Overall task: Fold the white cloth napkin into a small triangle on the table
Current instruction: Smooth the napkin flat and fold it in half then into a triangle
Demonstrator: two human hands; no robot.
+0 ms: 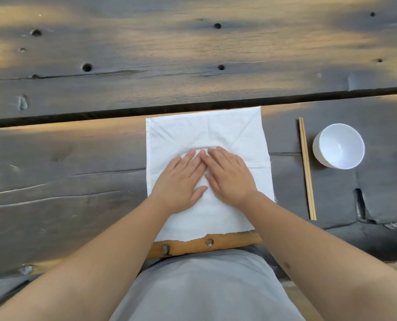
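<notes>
The white cloth napkin [206, 133] lies spread out as a flat square on the dark wooden table [77, 158], its near edge reaching the table's front edge. Diagonal creases run across its far half. My left hand [181, 179] and my right hand [230, 174] lie side by side, palms down, on the napkin's middle. All fingers are straight and press flat on the cloth, with the fingertips of both hands touching each other.
A pair of wooden chopsticks [306, 167] lies to the right of the napkin, pointing away from me. A white bowl [338, 145] stands just beyond them on the right. A deep gap between planks [77, 117] runs across behind the napkin.
</notes>
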